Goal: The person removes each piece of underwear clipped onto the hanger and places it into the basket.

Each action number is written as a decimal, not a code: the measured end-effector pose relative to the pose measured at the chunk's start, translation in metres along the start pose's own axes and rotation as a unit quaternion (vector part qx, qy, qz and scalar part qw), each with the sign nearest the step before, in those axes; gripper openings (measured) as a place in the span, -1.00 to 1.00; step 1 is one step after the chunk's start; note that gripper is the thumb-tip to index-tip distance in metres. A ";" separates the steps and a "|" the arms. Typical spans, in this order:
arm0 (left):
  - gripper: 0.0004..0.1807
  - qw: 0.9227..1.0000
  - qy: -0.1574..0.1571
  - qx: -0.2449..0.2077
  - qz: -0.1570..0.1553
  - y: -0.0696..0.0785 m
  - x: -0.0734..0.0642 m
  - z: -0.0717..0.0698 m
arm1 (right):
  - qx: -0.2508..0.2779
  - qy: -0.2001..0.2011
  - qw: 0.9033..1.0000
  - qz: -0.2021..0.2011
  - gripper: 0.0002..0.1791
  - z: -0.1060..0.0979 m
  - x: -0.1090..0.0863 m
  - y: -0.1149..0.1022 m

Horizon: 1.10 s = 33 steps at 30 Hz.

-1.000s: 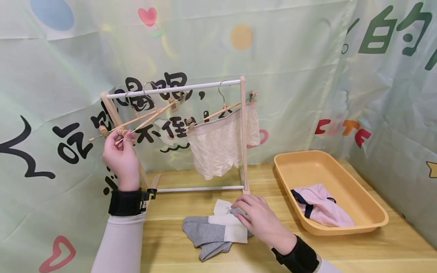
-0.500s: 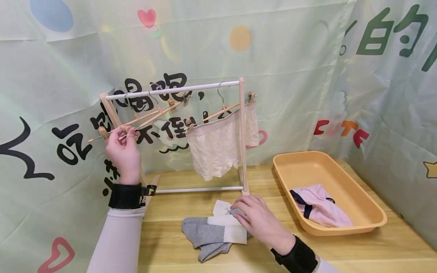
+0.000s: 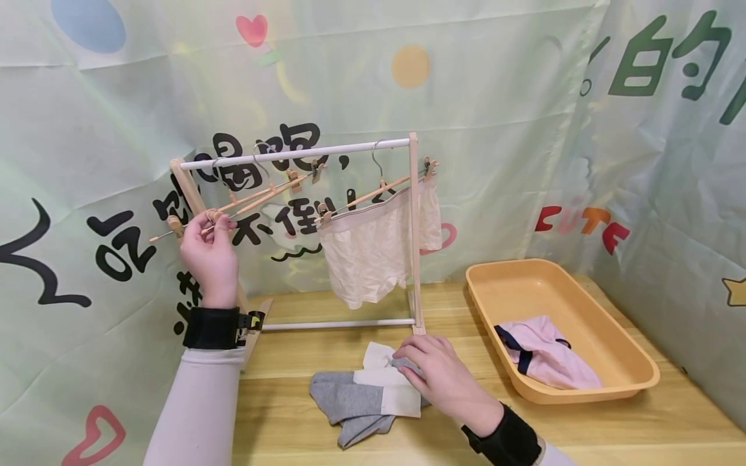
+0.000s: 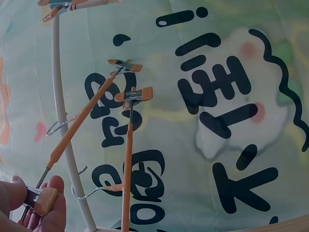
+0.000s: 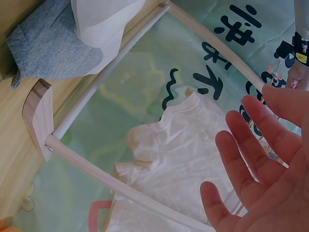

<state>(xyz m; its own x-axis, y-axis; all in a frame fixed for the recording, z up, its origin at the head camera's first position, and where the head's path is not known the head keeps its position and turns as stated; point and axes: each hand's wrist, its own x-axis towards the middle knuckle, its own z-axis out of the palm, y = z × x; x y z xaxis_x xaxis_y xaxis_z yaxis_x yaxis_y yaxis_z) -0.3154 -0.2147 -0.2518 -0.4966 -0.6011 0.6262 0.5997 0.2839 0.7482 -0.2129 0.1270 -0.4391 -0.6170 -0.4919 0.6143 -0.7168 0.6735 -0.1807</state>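
Note:
My left hand pinches the wooden clip at the near end of a bare clip hanger. That hanger hooks on the white top rail of a small wooden clothes rack. A second bare hanger hangs close beside it. My right hand hovers over or rests by a pair of grey and white socks on the table; contact is unclear in the head view. Its fingers look loosely extended and hold nothing in the right wrist view.
White shorts hang from a third hanger at the rack's right end, partly behind its upright. An orange tub stands to the right, with a pink garment with dark trim in it. A printed cloth backdrop encloses the wooden table.
My left hand has shifted slightly, and the hook of the hanger it pinches has moved a little right along the rail. My right hand and the socks have barely moved.

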 end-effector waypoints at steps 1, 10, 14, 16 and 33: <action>-0.65 1.000 0.000 0.006 -0.001 0.000 0.001 0.000 | 0.001 0.001 1.000 0.000 -0.83 0.000 0.000 0.000; -0.67 1.000 -0.009 0.019 -0.008 -0.004 -0.002 -0.004 | -0.002 0.005 1.000 -0.001 -0.84 0.002 0.000 -0.001; -0.67 0.999 -0.015 0.026 -0.013 -0.008 -0.004 -0.005 | 0.000 0.003 1.000 -0.003 -0.84 0.003 0.000 -0.001; -0.67 0.999 -0.017 0.027 -0.012 -0.010 -0.004 -0.006 | 0.001 0.002 1.000 -0.004 -0.84 0.003 0.000 -0.001; -0.53 0.999 -0.025 0.048 -0.004 -0.012 -0.010 -0.011 | 0.005 -0.014 1.000 -0.002 -0.84 0.005 0.000 -0.002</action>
<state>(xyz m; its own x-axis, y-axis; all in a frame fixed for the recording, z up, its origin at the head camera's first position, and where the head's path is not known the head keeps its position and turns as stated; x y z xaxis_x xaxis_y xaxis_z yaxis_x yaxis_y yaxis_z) -0.3107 -0.2207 -0.2700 -0.5329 -0.5670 0.6281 0.5337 0.3508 0.7695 -0.2128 0.1227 -0.4427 -0.6226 -0.5101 0.5935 -0.7224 0.6662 -0.1852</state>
